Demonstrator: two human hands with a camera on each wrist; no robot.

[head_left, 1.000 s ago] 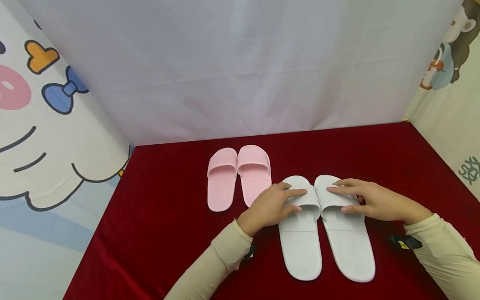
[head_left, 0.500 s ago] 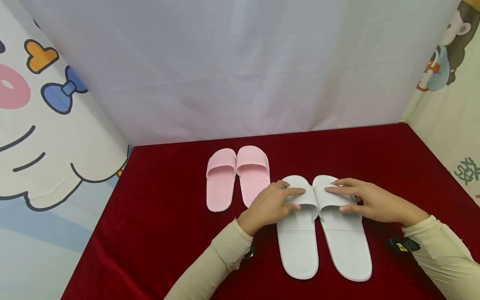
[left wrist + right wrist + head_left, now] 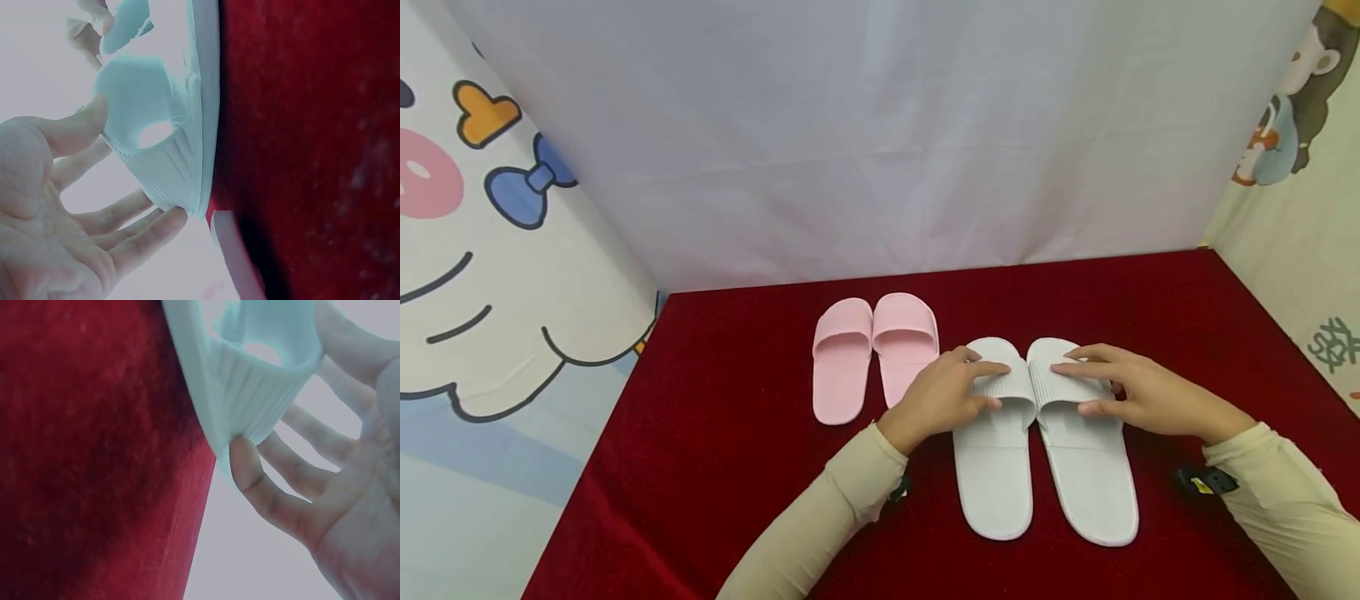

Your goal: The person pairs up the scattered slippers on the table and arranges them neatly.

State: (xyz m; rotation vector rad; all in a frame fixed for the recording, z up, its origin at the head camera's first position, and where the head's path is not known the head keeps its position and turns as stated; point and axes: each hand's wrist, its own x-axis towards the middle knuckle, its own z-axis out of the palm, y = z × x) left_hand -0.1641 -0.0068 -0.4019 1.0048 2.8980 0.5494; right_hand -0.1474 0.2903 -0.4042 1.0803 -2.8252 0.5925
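Observation:
In the head view a pair of white slide slippers lies side by side on red cloth, toes pointing away, straps touching. My left hand (image 3: 936,396) grips the strap of the left white slipper (image 3: 994,483), thumb at the strap's rear edge and fingers over its outer side. The right white slipper (image 3: 1093,492) is held the same way by my right hand (image 3: 1150,392). Both wrist views show spread fingers and a thumb spanning the ribbed straps (image 3: 162,165). A pair of pink slippers (image 3: 840,379) sits farther back to the left, the right one partly behind my left hand.
Red cloth (image 3: 722,467) covers the table. A pale curtain (image 3: 880,150) hangs along its far edge. Printed cartoon panels stand at the left (image 3: 512,275) and right (image 3: 1300,233).
Within the last half second both white slippers have slid a little away from me, with both hands moving along. The pink slippers have stayed in place.

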